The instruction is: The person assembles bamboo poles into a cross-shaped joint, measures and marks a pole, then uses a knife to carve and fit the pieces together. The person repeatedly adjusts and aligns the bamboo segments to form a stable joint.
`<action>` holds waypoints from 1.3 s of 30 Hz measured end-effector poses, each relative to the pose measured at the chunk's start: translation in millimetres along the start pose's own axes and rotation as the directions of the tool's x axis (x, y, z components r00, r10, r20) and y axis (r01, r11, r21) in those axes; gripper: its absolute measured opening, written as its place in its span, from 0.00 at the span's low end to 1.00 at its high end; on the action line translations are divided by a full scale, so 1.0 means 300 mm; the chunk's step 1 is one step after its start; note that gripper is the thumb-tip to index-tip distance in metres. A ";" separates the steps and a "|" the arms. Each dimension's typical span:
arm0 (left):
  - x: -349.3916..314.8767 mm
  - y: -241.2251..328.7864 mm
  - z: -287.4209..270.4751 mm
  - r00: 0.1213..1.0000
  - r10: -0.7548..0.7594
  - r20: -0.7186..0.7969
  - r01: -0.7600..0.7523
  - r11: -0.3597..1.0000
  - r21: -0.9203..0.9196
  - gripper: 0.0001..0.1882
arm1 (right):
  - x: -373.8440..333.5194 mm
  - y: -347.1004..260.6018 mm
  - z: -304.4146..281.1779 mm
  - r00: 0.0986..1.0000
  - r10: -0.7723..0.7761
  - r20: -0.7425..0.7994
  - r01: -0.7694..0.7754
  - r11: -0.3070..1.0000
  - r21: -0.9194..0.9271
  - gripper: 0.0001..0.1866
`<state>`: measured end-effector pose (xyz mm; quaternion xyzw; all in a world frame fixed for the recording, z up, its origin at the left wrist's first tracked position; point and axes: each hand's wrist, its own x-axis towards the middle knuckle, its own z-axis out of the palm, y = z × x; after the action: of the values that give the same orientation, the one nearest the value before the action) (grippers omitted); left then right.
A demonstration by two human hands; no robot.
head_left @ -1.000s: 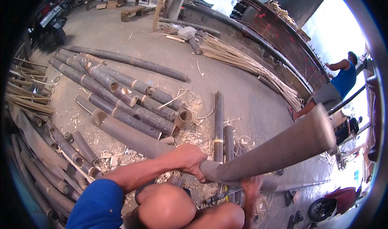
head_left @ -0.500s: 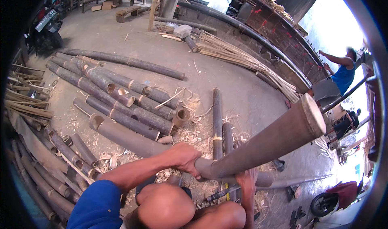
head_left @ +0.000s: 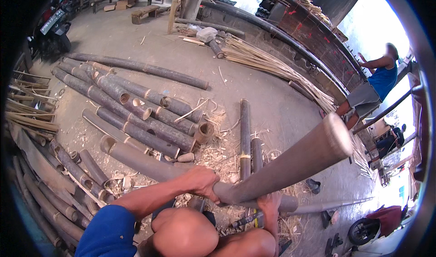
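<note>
At the upper left, a parked motorcycle (head_left: 55,38) carries a pale number plate (head_left: 52,22) with a row of dark characters across it. Below it, along the left edge, thin bamboo slats (head_left: 32,121) lie above a heap of brown bamboo lengths (head_left: 59,207). To the right of the heap, dark jointed bamboo poles (head_left: 111,105) lie side by side on the floor, and nearer the person a smooth brown length with a hollow end (head_left: 136,157) slants in behind the left forearm. The left hand (head_left: 202,183) is clamped around the narrow-looking near end of a bamboo tube (head_left: 281,166); the tube leaves the grip toward the right and tilts upward, its pale end face (head_left: 340,134) well apart from both hands. Pale shavings (head_left: 218,152) litter the floor beyond. The right hand (head_left: 270,202) is below the tube's middle, at a second tube (head_left: 288,203) that passes underneath; its fingers are partly hidden, so I cannot tell whether they close on either one. Farther right, a co-worker (head_left: 383,82) in a blue sleeveless top reaches toward a rack, and a dark red motorbike (head_left: 386,220) stands at the lower right.
</note>
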<state>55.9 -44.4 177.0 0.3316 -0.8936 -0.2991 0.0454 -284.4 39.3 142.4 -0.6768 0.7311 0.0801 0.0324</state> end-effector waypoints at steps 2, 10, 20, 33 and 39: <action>-0.005 -0.004 0.035 0.991 -0.056 0.123 0.058 0.998 -0.012 0.39 | 0.000 -0.049 0.097 0.995 -0.006 0.097 0.023 0.983 -0.181 0.25; 0.008 -0.029 0.015 0.990 -0.091 0.111 0.098 0.994 -0.054 0.37 | 0.074 0.002 0.053 0.982 -0.116 -0.148 0.131 0.987 0.097 0.22; 0.048 -0.166 0.342 0.984 -0.037 0.176 0.020 0.995 0.099 0.40 | 0.024 -0.095 0.430 0.996 -0.026 -0.087 0.041 0.984 0.175 0.28; -0.032 -0.226 0.260 0.992 -0.112 0.066 0.111 0.994 0.015 0.38 | -0.015 -0.221 0.250 0.941 0.047 -0.335 0.259 0.540 0.801 0.26; -0.084 -0.295 0.154 0.984 -0.130 0.121 0.127 0.992 0.026 0.44 | -0.103 -0.379 -0.149 0.939 -0.193 -0.284 0.332 0.308 0.891 0.44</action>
<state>112.7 -58.6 92.1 0.3700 -0.8741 -0.3131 -0.0319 -166.0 54.4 183.0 -0.6514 0.5266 -0.3957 0.3765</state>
